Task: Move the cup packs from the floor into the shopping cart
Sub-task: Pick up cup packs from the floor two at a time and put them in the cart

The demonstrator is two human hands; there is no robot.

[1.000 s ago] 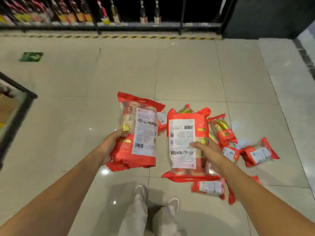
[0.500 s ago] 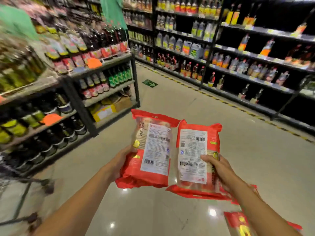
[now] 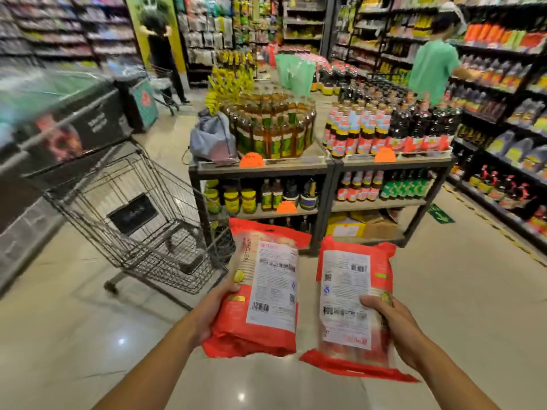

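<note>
Cart (image 3: 97,220) lies ahead-left of both packs. Our left hand (image 3: 213,309) grips the left pack (image 3: 266,291), upright, just right of the cart; our right hand (image 3: 393,329) grips the right pack (image 3: 352,303), farther right.

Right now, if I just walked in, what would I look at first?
First, the two bright red packs up front: the left hand grips the left pack and the right hand grips the right pack, both upright. Next comes the wire cart on the left just beyond them, then the rows of bottles on the stand behind.
</note>
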